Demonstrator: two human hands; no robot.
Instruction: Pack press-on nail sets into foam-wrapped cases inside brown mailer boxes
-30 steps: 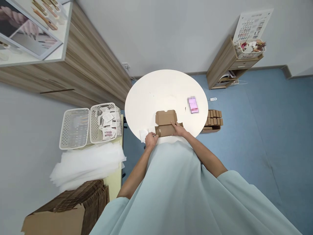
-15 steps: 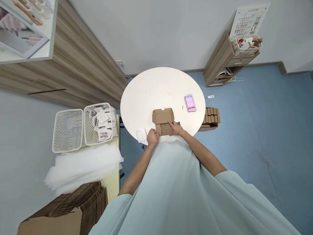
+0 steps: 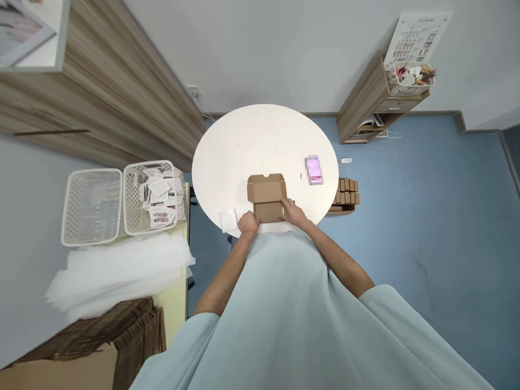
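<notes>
A brown cardboard box [image 3: 268, 211] lies at the near edge of the white oval table [image 3: 227, 146], its lid flap standing open on the far side. At its lower left corner my left hand [image 3: 248, 223] is closed on the side wall, fingers curled. My right hand [image 3: 294, 213] grips the right side, with fingers at the inner edge of that wall. A small white packet [image 3: 228, 221] rests just left of my left hand. Farther right on the table lies a pink, pixelated phone-like object [image 3: 313, 170].
On the left, a pale yellow table [image 3: 174, 303] bears white plastic baskets [image 3: 91, 208], white foam sheets [image 3: 122, 271] and stacked flat cardboard [image 3: 138, 336]. A carton of small brown boxes [image 3: 344, 196] stands on the floor at right. A wooden cabinet [image 3: 361, 103] stands by the wall.
The small flap at the box's left end has been folded up into the side wall. My left hand has curled tighter there. My right hand has shifted to the right wall. The view has moved slightly.
</notes>
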